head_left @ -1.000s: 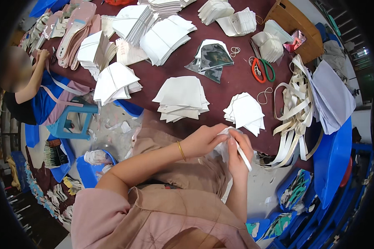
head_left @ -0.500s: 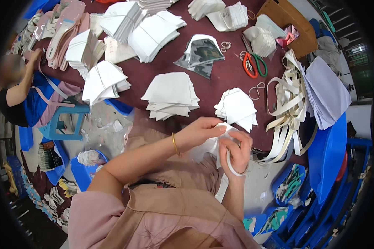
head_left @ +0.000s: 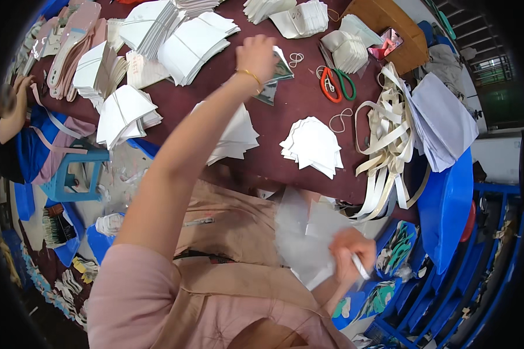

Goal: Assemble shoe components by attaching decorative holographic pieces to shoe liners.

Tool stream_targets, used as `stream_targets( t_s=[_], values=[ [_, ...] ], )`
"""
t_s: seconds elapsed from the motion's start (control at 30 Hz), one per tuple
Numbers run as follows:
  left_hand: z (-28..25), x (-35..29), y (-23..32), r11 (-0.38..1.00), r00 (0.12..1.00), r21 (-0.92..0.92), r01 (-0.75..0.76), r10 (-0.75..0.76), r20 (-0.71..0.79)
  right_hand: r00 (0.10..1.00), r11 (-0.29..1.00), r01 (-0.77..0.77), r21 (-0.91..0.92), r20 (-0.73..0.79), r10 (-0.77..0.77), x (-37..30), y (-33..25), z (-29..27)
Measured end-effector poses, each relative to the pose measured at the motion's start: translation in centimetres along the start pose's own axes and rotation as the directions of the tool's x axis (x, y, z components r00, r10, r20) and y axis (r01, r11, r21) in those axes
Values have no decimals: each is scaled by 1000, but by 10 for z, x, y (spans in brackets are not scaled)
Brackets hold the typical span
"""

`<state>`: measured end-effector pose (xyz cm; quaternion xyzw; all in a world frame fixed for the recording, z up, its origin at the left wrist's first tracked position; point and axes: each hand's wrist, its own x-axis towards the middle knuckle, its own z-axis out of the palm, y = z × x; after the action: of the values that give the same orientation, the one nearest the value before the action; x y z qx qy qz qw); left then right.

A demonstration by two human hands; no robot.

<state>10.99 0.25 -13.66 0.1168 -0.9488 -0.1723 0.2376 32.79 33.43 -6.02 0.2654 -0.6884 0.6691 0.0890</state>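
My left hand point(head_left: 256, 58) reaches far across the table, over a small stack of white pieces and dark glossy sheets point(head_left: 282, 71). Its fingers bend down at the far side of that stack, and their tips are hidden. My right hand point(head_left: 352, 253) is low at the right, beside my lap, smeared by motion. A white band point(head_left: 360, 266) shows against it; whether its fingers grip the band is unclear. Next to this hand, a translucent white sheet point(head_left: 294, 224) lies over my apron. A fanned pile of white cut pieces point(head_left: 312, 145) rests near the table's front edge.
Tied white stacks point(head_left: 195, 46) cover the far left of the maroon table. Red-and-green-handled scissors point(head_left: 337, 84) lie beyond the fanned pile. Cream straps point(head_left: 387, 128) hang over the right edge, beside blue bins point(head_left: 445, 209). Another person point(head_left: 29, 128) sits at the left.
My left hand has left the white piece near my lap and gone forward to the dark glossy stack. My right hand has dropped lower and a little right. The view has shifted slightly.
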Motion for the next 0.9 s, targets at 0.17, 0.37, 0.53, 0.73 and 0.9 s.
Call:
stream_targets(
  t_s=[0.17,0.37,0.53,0.73,0.9],
  values=[
    [9,0,-26,986,989,161,39,-61,134,979,979,-200,50,52,197,5,21,32],
    [4,-12,-32,961,958,78,-266,273,-89,958,962,-187,-200,178,223,26,33,54],
    [-69,-85,31,385,955,-915,124,203,214,918,922,-386,-27,85,386,26,60,52],
    [-69,-166,51,413,958,-886,209,94,270,938,931,-301,-204,112,328,35,75,66],
    [-89,-186,60,381,837,-810,445,145,528,889,850,3,-527,391,239,47,59,80]
  ],
)
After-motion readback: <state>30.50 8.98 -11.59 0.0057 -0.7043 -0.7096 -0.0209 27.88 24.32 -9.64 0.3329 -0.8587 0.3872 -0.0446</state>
